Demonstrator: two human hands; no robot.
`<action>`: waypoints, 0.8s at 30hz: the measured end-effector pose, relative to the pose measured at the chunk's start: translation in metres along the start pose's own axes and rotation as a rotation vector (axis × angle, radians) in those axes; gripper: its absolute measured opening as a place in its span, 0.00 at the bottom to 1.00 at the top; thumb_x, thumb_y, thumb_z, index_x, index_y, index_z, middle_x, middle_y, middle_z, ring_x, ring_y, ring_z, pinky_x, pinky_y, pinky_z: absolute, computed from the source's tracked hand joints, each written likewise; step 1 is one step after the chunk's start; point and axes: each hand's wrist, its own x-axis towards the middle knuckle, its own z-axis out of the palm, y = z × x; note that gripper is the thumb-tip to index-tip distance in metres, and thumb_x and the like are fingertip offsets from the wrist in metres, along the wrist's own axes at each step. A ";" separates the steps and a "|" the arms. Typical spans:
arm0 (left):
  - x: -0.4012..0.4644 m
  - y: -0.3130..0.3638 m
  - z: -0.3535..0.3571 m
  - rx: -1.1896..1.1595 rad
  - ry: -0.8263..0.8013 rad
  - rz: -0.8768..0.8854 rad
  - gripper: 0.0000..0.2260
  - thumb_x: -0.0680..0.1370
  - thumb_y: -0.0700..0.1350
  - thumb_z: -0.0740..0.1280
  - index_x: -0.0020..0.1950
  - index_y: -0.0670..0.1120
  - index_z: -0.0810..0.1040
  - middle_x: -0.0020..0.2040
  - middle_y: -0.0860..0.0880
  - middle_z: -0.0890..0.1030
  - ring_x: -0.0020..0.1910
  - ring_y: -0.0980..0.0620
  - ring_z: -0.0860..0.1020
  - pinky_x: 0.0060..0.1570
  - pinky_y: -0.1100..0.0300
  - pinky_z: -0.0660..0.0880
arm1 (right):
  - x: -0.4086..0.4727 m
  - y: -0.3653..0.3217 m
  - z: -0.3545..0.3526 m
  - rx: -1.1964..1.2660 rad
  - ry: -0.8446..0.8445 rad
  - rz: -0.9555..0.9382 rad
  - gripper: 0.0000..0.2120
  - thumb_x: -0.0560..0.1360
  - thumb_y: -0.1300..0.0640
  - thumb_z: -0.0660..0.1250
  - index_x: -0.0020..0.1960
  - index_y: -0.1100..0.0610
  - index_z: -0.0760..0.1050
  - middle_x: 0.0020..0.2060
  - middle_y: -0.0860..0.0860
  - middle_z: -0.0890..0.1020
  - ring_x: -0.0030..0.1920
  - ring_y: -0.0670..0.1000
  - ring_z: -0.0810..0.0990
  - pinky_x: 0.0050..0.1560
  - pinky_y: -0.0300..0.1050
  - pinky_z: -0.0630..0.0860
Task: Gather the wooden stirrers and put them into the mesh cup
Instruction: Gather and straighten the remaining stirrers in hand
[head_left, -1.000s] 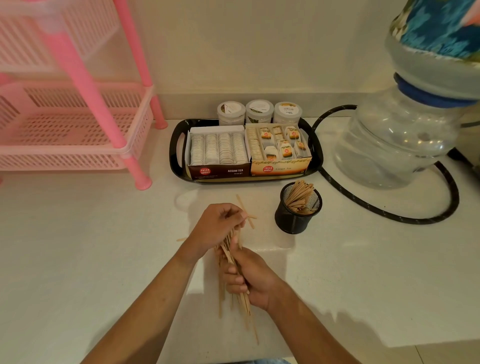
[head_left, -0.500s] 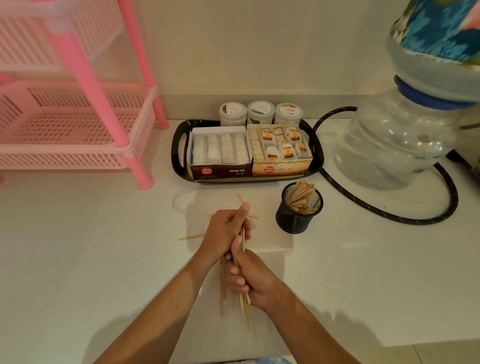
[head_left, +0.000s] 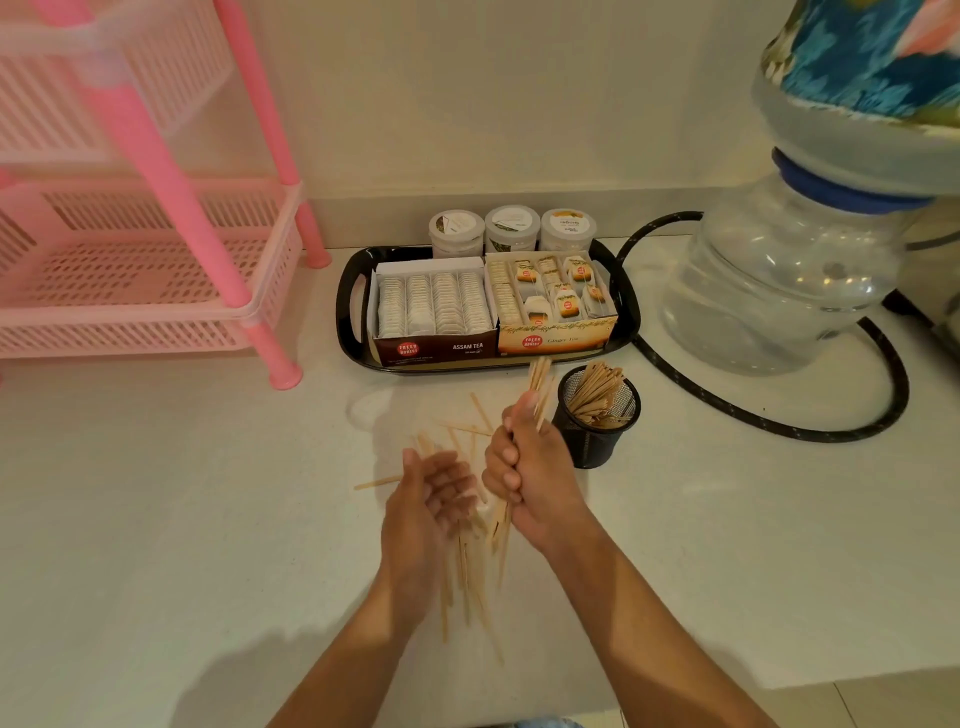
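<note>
Right hand (head_left: 524, 467) fingers (head_left: 501, 460) are curled tight round a bunch of wooden stirrers (head_left: 537, 379), tips poking up past the thumb, so a loose squeeze could let some slide out the bottom. Left hand (head_left: 423, 506) is spread open, holding nothing. More stirrers lie scattered under both palms. The mesh cup (head_left: 597, 415) sits just right of that fist, easy to knock.

The mesh cup (head_left: 597, 415) is standing on the desk (head_left: 182, 519) just to the right of the right hand (head_left: 524, 467), with stirrers (head_left: 597, 392) leaning inside it. Loose stirrers (head_left: 467, 571) are lying on the desk beneath and between both hands. A tray (head_left: 348, 312) is sitting beyond the hands, a shelf rack (head_left: 156, 260) far to their left, a water jug (head_left: 779, 291) to their right.
</note>
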 end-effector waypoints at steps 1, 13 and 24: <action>-0.006 -0.005 0.000 -0.061 0.027 -0.063 0.28 0.77 0.65 0.58 0.56 0.42 0.81 0.52 0.42 0.84 0.52 0.46 0.83 0.49 0.55 0.77 | 0.003 -0.004 0.004 -0.005 0.020 -0.048 0.21 0.73 0.37 0.62 0.30 0.51 0.70 0.22 0.48 0.65 0.18 0.43 0.61 0.18 0.35 0.57; -0.015 0.000 0.031 -0.498 0.073 -0.195 0.26 0.82 0.60 0.53 0.56 0.38 0.78 0.52 0.39 0.82 0.56 0.43 0.80 0.63 0.48 0.72 | -0.002 0.026 0.024 -0.186 0.166 -0.310 0.26 0.67 0.30 0.69 0.31 0.52 0.71 0.23 0.51 0.72 0.22 0.49 0.71 0.24 0.42 0.71; -0.009 -0.006 0.042 -0.444 0.077 -0.248 0.23 0.84 0.52 0.54 0.54 0.38 0.83 0.56 0.37 0.82 0.55 0.42 0.81 0.62 0.48 0.74 | -0.010 0.030 0.007 -0.233 0.244 -0.338 0.18 0.70 0.44 0.75 0.40 0.58 0.75 0.27 0.59 0.77 0.28 0.56 0.76 0.35 0.51 0.78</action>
